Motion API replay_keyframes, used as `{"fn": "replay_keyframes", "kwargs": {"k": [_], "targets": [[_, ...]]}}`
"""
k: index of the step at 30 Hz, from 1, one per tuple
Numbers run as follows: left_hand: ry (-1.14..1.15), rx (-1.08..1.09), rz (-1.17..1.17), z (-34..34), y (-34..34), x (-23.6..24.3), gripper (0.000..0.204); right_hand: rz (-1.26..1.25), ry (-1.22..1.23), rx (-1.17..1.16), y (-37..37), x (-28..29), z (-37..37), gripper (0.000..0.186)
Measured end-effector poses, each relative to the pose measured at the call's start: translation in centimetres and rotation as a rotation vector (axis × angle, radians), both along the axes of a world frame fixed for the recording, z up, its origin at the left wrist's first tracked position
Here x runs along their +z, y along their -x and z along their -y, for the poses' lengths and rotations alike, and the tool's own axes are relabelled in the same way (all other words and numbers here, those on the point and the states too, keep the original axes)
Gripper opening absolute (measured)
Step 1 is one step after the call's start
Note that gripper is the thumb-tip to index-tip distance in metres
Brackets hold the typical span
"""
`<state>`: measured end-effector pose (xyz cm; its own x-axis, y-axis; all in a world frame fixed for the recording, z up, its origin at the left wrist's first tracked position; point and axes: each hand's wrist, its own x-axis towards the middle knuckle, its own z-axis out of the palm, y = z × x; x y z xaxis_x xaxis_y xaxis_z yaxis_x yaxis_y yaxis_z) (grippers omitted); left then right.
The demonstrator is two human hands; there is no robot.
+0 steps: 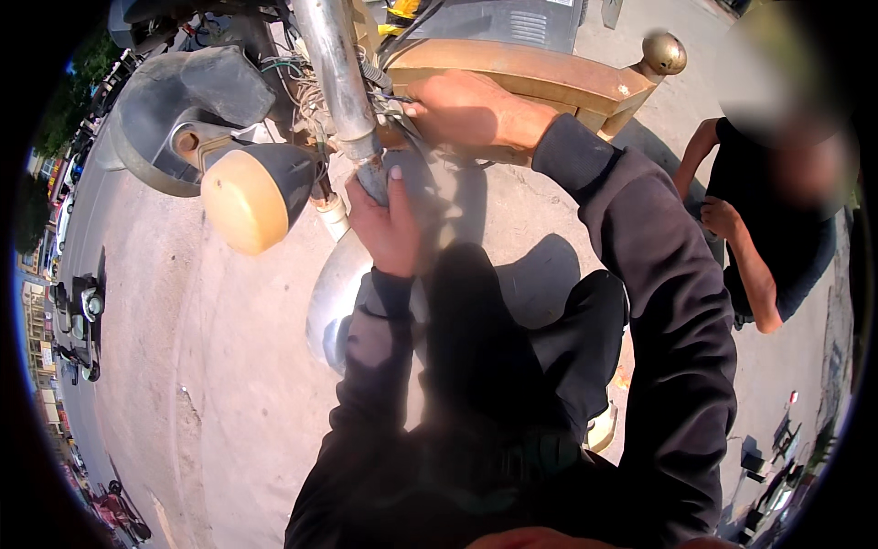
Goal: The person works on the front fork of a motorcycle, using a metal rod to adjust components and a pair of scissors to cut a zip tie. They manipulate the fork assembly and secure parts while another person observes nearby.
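Note:
My left hand [389, 227] is closed round the lower end of a worn silver metal tube [340, 78], thumb lying along it. To the right of the tube, my right hand [476, 110] has its fingers pinched together at a thin dark wire [395, 97], whose tip is partly hidden. A tangle of loose wires [309, 102] hangs just left of the tube. Beside that sit an amber lamp [240, 203] and a scuffed dark plastic housing [151, 119]. Below my left hand is a shiny rounded metal shell [329, 297], partly covered by my forearm.
Behind my right hand runs a tan curved frame [512, 62] with a metal ball knob [664, 53] at its end. A person in a black shirt [777, 210] stands close on the right. Scooters [82, 316] are parked at the far left, beyond the pale pavement [183, 366].

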<state>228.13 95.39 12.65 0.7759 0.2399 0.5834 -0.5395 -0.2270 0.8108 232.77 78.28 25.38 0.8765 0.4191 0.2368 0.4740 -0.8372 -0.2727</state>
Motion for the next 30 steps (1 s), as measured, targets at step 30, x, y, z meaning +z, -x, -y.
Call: {"fn": "replay_keyframes", "kwargs": {"k": [30], "targets": [[-0.151,-0.073,-0.145,-0.5,0.1,0.8,0.023,-0.551,-0.573,-1.929,64.7,-43.7,10.4,0.036]]}}
